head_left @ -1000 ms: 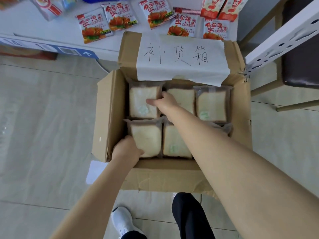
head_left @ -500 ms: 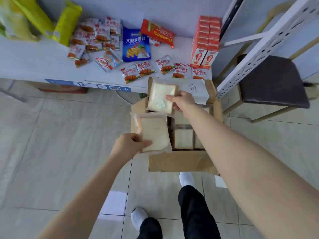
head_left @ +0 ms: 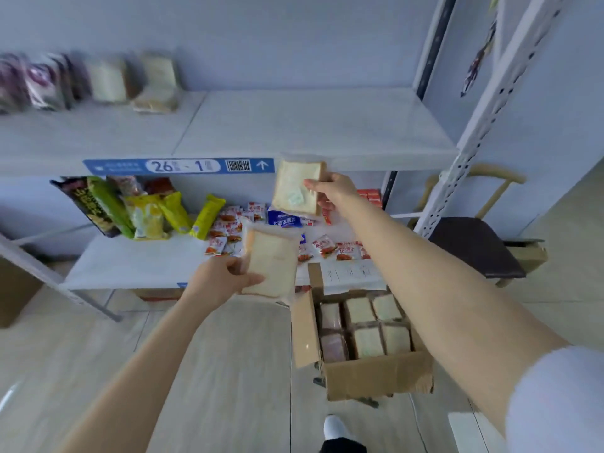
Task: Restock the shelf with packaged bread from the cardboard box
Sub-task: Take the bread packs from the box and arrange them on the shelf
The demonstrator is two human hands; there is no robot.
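**Two bread packets raised toward the upper shelf**

The right hand [head_left: 331, 191] is held just below the front edge of the white upper shelf board [head_left: 310, 125]. Its fingers [head_left: 315, 184] are curled over the right edge of a clear-wrapped packet of pale sliced bread [head_left: 297, 188], which is kept upright and face-on. The left hand [head_left: 222, 279] is lower, in front of the white lower shelf board [head_left: 130, 264]. A second clear-wrapped bread packet [head_left: 271, 266] is gripped by it at the lower left corner, with the thumb laid across the front. Both packets are in the air and touch no shelf.

The step in hand is judged to be placement on the upper shelf. Each packet would best be lifted above the front edge and its blue label strip [head_left: 178, 166] before being moved inward, so that the loose wrapper is not caught on the lip. A light grip is advised, since soft bread is probably crushed by a hard pinch. Blurred packets of similar bread [head_left: 108, 80] are seen near the board's rear left corner, and the new ones could be set upright beside them.

For movement, bare white board is shown from the middle to the right edge, where the shelf is bounded by a white perforated upright post [head_left: 483, 119]. The lower shelf is crowded with small red snack sachets [head_left: 228, 228], so the left packet should be raised, not swept across them. The brown cardboard box [head_left: 376, 374] stands on the floor beneath the right forearm, with more packets inside.
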